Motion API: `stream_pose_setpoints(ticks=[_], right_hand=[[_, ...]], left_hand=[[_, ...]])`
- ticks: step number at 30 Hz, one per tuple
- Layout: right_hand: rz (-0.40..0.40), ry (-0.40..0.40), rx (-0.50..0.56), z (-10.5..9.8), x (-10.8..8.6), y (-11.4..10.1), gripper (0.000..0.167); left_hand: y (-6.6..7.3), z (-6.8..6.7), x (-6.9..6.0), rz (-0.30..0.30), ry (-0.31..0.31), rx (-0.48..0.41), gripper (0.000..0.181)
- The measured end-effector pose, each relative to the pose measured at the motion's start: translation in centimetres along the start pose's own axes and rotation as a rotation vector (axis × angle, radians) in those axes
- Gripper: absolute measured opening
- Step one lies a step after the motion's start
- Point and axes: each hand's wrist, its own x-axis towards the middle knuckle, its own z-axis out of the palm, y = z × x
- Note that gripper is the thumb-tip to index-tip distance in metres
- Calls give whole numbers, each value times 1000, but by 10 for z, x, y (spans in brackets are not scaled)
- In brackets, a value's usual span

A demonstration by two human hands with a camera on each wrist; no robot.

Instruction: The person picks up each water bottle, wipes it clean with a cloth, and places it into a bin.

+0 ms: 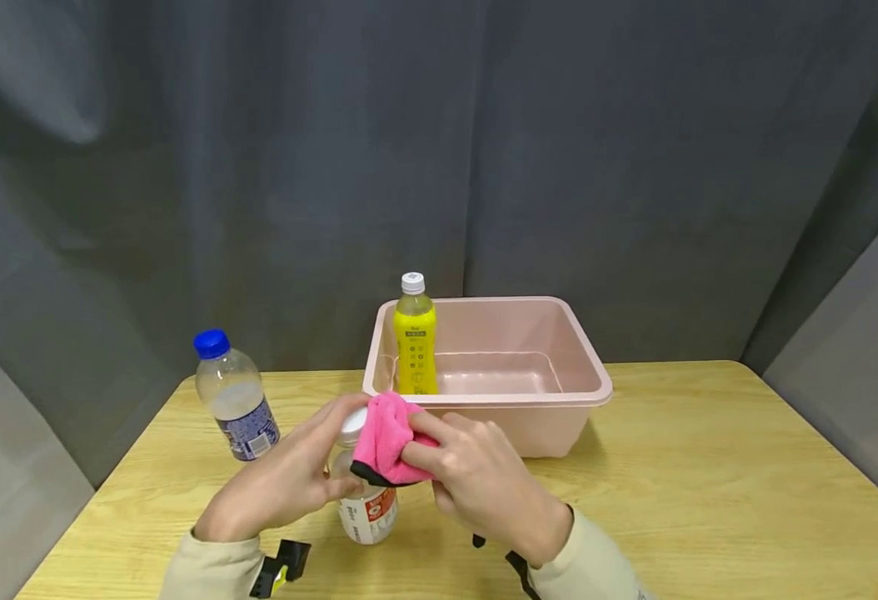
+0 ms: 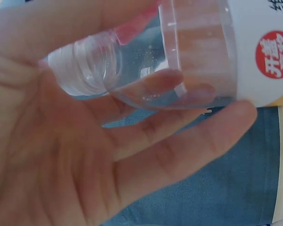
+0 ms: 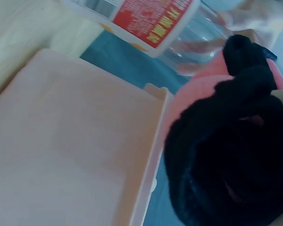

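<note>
A clear plastic bottle (image 1: 367, 517) with a white cap and a red-and-white label stands near the front of the table. My left hand (image 1: 289, 475) holds it around the neck and shoulder; in the left wrist view the fingers (image 2: 179, 155) lie along the clear bottle wall (image 2: 198, 47). My right hand (image 1: 476, 475) grips a bunched pink cloth (image 1: 386, 437) with black edging against the bottle's upper side. The cloth hides part of the cap and shoulder. From the right wrist, the cloth's black side (image 3: 212, 122) covers most of the right fingers.
Behind the hands sits a pink plastic basin (image 1: 499, 400), with a yellow-labelled bottle (image 1: 415, 342) upright inside at its left. A blue-capped bottle (image 1: 240, 408) stands at the table's left. Dark grey curtain (image 1: 439, 167) hangs behind the wooden table (image 1: 679, 483).
</note>
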Motion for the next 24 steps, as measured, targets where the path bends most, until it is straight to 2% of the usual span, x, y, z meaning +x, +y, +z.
stream_pose_setpoints(ticks=[5,8,10,15,18,20,24], right_hand=[[19,-42,13,-4,-1,-3,35],[26,-119,17,-3,-3,-2,35],[28,-213,5,0,-5,-2,33],[21,-511,-41,21,-13,-5,25],[9,-627,-53,35,-18,-7,24],[14,-664,-42,40,-20,-8,24],[46,-671,0,41,-20,-4,27]], left_hand=[[-1,4,-2,4,-6,-2,81],[-1,4,-3,1,-5,-8,81],[-1,4,-3,-6,-7,-20,82],[0,4,-3,-1,-5,-15,83],[1,4,-2,4,-2,5,83],[1,3,-2,-9,2,4,83],[0,1,-1,-47,3,-17,82]])
